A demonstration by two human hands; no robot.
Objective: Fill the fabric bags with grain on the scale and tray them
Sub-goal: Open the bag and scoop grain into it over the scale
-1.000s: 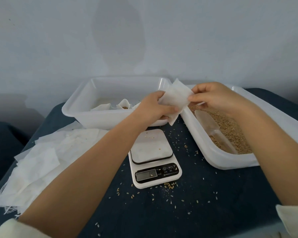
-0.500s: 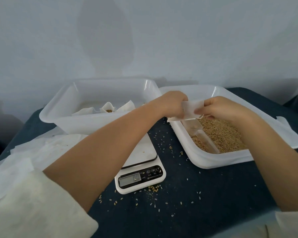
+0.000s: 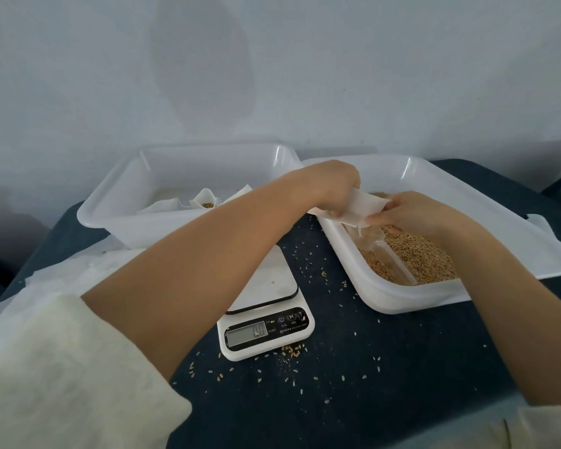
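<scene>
Place: a small hand-packing station, set against a bare pale wall [image 3: 305,66].
Surface: a table covered in dark blue cloth [image 3: 386,367], strewn with spilled grains.
Equipment: a digital kitchen scale [image 3: 266,322], two white plastic tubs, one [image 3: 434,296] filled with loose grain.

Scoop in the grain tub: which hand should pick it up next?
Right. The right hand hovers just above the clear scoop in the grain tub, while the left hand grips the fabric bag from the tub's far side and can keep holding it.
</scene>
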